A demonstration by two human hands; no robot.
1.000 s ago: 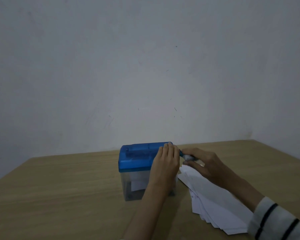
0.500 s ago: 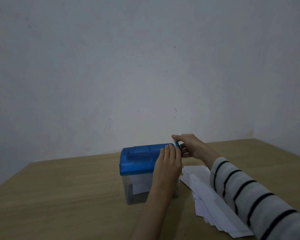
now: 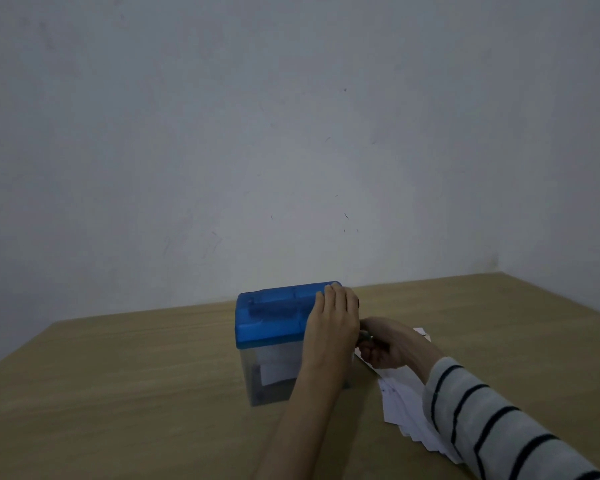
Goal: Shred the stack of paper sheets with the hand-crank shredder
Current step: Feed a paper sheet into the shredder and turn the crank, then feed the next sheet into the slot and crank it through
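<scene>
white paper sheets [image 3: 407, 405] lie fanned on the wooden table [image 3: 118, 393] right of the blue-lidded clear plastic shredder [image 3: 278, 323], which your left hand [image 3: 333, 323] steadies with flat fingers while your right hand [image 3: 385, 342] grips its crank mid-turn; next, crank on smoothly.

Dim, flat, bluish light; soft grainy focus, faint shadows, slight wide-angle bowing at edges.

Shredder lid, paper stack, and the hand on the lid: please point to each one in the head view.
blue shredder lid [image 3: 274, 315]: head view, on its top face.
paper stack [image 3: 400, 407]: head view, on the top sheet, beside the sleeve.
left hand [image 3: 333, 320]: head view, on the back of the hand.
</scene>
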